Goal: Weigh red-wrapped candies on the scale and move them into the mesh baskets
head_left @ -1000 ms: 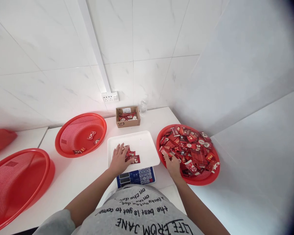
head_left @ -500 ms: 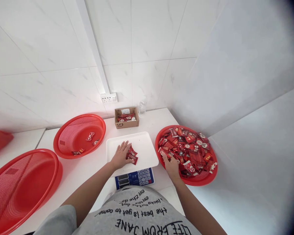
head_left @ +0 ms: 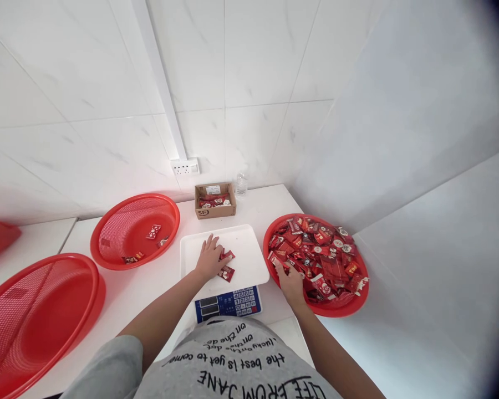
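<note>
On the white scale tray (head_left: pixel 249 246), a few red packets (head_left: pixel 225 265) are pressed under the flat, open left hand (head_left: pixel 209 259), while the right hand (head_left: pixel 290 282), fingers loosely spread and empty, is laid in the full red basket (head_left: pixel 360 296), where another packet needs pinching.

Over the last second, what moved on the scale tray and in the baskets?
The left hand slid a little toward the back of the white tray, and the red packets under it ended up more spread out, one by the fingertips, one nearer the front edge. The right hand stayed at the near rim of the full basket. The scale, box and other baskets did not move.
</note>
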The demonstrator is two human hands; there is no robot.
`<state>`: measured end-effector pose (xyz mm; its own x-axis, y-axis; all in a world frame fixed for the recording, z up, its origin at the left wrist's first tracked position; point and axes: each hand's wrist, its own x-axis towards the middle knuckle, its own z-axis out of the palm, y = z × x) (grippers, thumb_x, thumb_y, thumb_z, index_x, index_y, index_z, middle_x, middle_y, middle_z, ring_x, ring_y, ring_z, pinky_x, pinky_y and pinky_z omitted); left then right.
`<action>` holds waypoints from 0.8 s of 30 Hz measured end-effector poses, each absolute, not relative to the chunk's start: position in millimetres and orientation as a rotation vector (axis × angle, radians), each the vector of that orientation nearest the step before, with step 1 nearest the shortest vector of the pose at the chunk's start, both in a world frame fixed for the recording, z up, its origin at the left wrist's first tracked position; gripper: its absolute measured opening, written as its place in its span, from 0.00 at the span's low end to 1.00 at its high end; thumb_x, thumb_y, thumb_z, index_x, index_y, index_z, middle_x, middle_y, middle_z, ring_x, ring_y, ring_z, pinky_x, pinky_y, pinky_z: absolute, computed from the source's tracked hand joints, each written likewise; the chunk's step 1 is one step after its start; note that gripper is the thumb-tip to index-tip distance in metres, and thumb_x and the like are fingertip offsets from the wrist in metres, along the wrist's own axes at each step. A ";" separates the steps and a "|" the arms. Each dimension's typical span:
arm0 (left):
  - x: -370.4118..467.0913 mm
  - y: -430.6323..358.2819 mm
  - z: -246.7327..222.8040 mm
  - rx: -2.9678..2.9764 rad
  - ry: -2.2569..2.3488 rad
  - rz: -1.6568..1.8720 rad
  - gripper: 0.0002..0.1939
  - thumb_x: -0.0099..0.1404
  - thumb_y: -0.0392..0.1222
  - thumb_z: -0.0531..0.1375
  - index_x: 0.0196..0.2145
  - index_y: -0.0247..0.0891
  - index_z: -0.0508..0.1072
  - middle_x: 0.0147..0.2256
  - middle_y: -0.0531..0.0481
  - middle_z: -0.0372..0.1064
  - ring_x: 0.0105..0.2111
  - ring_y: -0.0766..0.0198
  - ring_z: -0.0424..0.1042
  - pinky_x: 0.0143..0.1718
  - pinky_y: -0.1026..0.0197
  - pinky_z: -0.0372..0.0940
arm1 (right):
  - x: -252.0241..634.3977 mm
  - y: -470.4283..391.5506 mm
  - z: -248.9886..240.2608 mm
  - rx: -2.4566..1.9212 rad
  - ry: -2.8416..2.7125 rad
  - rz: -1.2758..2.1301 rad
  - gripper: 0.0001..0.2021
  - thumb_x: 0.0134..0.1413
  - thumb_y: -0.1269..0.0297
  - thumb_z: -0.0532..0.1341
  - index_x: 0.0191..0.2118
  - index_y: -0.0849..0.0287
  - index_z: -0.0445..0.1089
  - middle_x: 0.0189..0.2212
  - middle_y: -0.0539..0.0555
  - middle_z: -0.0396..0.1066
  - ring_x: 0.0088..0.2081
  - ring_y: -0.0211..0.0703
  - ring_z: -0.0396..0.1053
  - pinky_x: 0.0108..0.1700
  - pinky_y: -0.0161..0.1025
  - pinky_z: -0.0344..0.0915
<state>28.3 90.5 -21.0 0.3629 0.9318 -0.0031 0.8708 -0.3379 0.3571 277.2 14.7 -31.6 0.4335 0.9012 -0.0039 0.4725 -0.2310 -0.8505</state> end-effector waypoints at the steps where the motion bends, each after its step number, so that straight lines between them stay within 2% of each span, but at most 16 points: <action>1: 28.6 89.3 -20.5 2.331 1.605 0.307 0.13 0.60 0.51 0.56 0.32 0.37 0.68 0.57 0.40 0.54 0.62 0.47 0.40 0.59 0.44 0.43 | 277.2 14.6 -31.4 -1.864 -1.168 0.654 0.30 0.47 0.38 0.50 0.32 0.63 0.72 0.30 0.62 0.74 0.35 0.50 0.69 0.41 0.42 0.61; 8: 26.1 72.5 -25.1 2.311 1.594 0.300 0.25 0.56 0.56 0.59 0.46 0.37 0.65 0.61 0.39 0.46 0.63 0.48 0.38 0.60 0.43 0.39 | 277.2 14.8 -30.0 -1.860 -1.163 0.655 0.30 0.48 0.39 0.50 0.34 0.63 0.73 0.34 0.63 0.74 0.38 0.50 0.69 0.43 0.42 0.61; 14: 23.4 66.8 -32.8 2.330 1.553 0.244 0.29 0.58 0.57 0.56 0.55 0.46 0.60 0.63 0.43 0.41 0.63 0.46 0.37 0.59 0.40 0.36 | 278.1 14.6 -32.7 -1.855 -1.173 0.674 0.29 0.49 0.40 0.50 0.35 0.64 0.72 0.35 0.63 0.74 0.39 0.50 0.69 0.45 0.42 0.61; 17: 23.3 66.5 -32.7 2.341 1.544 0.250 0.26 0.59 0.55 0.56 0.54 0.48 0.62 0.63 0.45 0.40 0.63 0.46 0.37 0.59 0.41 0.37 | 278.4 14.7 -33.3 -1.857 -1.171 0.676 0.29 0.48 0.40 0.50 0.35 0.64 0.72 0.35 0.63 0.74 0.39 0.51 0.69 0.45 0.42 0.61; 24: 24.9 63.4 -28.4 2.315 1.606 0.274 0.25 0.57 0.53 0.58 0.49 0.38 0.63 0.62 0.39 0.45 0.62 0.49 0.40 0.59 0.44 0.40 | 277.5 14.9 -31.3 -1.878 -1.161 0.681 0.28 0.48 0.41 0.50 0.34 0.63 0.72 0.34 0.63 0.74 0.39 0.50 0.69 0.45 0.43 0.61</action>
